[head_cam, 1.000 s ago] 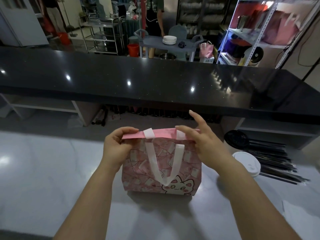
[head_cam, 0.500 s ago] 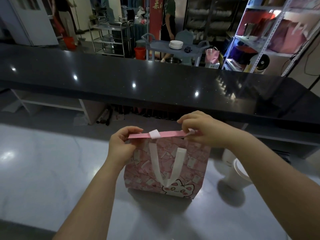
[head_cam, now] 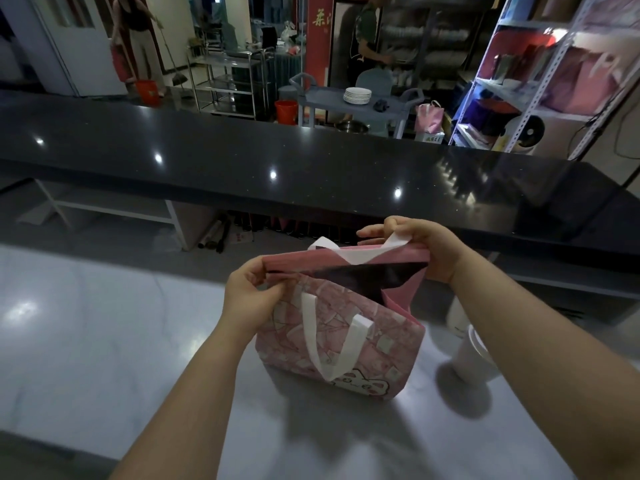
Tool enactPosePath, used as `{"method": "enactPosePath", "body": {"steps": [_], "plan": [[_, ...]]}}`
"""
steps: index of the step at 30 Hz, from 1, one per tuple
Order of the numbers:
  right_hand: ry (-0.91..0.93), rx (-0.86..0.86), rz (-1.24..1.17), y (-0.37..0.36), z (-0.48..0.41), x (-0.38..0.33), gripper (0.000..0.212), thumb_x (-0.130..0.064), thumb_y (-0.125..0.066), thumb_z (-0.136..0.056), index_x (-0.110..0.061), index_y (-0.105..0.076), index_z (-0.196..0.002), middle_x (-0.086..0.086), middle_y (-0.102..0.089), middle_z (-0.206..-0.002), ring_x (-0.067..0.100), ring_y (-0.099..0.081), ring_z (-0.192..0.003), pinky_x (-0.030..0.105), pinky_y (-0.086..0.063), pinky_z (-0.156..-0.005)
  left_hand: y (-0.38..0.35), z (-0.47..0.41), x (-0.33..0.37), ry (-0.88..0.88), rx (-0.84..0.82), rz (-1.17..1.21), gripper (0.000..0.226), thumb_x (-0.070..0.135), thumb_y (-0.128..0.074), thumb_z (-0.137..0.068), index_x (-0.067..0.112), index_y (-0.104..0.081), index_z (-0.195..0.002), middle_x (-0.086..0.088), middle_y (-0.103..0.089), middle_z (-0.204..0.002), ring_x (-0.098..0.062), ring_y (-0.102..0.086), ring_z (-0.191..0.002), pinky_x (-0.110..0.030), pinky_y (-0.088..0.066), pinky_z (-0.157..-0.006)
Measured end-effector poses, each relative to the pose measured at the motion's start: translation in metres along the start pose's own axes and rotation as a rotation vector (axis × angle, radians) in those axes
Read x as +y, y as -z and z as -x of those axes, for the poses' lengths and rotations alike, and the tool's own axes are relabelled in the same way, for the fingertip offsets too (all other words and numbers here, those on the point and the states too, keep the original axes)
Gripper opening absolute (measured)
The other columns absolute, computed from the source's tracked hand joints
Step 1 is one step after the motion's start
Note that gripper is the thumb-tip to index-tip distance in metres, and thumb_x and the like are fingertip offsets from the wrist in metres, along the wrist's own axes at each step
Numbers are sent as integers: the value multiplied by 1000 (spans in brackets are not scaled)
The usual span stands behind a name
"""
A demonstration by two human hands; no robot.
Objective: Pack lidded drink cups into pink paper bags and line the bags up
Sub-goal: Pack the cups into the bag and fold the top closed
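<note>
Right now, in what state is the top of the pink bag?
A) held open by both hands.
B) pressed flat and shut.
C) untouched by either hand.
A: the left hand and right hand each grip the rim of the pink bag, with a dark gap between its walls.

A red banner (head_cam: 320,46) at the upper centre of the frame bears the yellow Chinese character 茶; the one beside it is cut off. Right of it, the marks on a small box (head_cam: 434,137) are too small to read. The print on the pink paper bag (head_cam: 398,327) is too blurred to show any lettering.
</note>
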State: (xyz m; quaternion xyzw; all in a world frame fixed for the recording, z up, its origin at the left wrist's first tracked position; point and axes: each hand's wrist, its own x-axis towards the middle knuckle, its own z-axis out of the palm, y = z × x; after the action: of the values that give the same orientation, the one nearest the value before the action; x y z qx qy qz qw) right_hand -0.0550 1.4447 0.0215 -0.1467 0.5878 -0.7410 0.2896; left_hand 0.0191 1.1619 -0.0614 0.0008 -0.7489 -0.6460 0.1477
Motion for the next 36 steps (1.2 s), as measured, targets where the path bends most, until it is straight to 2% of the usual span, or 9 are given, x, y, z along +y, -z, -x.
{"method": "enactPosePath", "body": {"steps": [5,11,14,17,20,23,26,30,36], "plan": [[105,222,-327,9,2,19,29,-26,-51,-92,-14,-75,-81,11,-65,-127,29,-62,-116,46,-54,-89,-2,0,-1,-17,-5,11,47,-18,-65,-77,28,-75,-85,12,-73,-89,-4,-68,-85,-15,-54,-69],[53,569,207,8,14,33,33,-37,-48,-100,-18,-63,-123,5,-68,-119,25,-67,-102,34,-55,-77,-4,-1,-2,-23,7,-1,41,-11,-68,-80,29,-75,-86,12,-73,-89,-4,-67,-85,-18,-55,-70],[279,623,267,1,40,49,37,-52,-57,-89,-28,-62,-117,-8,-66,-123,18,-63,-112,28,-53,-79,-5,-2,-3,-16,17,-13,42,-8,-69,-81,34,-74,-83,14,-72,-88,-3,-67,-85,-18,-56,-69],[461,610,146,-3,64,76,52,-62,-75,-69,-18,-60,-93,5,-63,-129,25,-60,-118,34,-52,-90,-7,-4,-4,14,34,-30,45,-4,-68,-83,40,-74,-80,16,-72,-88,-2,-66,-85,-17,-56,-68],[430,567,215,-3,80,100,75,-71,-79,-52,-6,-61,-84,13,-54,-139,31,-50,-130,50,-36,-109,-8,-3,-4,23,48,-18,50,-5,-68,-83,44,-74,-80,17,-72,-87,-1,-66,-85,-13,-54,-65],[276,485,284,-7,85,109,91,-65,-87,-43,-3,-64,-105,-8,-40,-151,18,-42,-137,37,-43,-105,-10,-1,-4,20,62,-23,50,-4,-69,-83,45,-73,-80,18,-71,-87,0,-66,-85,-12,-53,-64],[215,450,352,-14,83,111,75,-40,-88,-48,-16,-67,-116,-24,-26,-154,7,-29,-143,19,-50,-89,-9,0,-4,22,74,-6,46,-3,-70,-82,43,-73,-80,17,-72,-86,-1,-66,-83,-13,-53,-66],[147,369,391,-16,80,111,81,-26,-91,-54,-20,-60,-129,-33,-13,-155,3,-29,-141,37,-47,-104,-7,0,-6,40,82,5,38,-5,-70,-82,33,-74,-82,15,-72,-86,-1,-67,-82,-13,-54,-65],[314,678,180,-14,67,116,9,-15,-72,-76,-16,-77,-84,-8,-56,-137,9,-62,-112,21,-56,-76,-3,0,-7,49,73,35,37,-5,-71,-82,32,-74,-83,13,-73,-86,-2,-67,-82,-16,-55,-65]]}}
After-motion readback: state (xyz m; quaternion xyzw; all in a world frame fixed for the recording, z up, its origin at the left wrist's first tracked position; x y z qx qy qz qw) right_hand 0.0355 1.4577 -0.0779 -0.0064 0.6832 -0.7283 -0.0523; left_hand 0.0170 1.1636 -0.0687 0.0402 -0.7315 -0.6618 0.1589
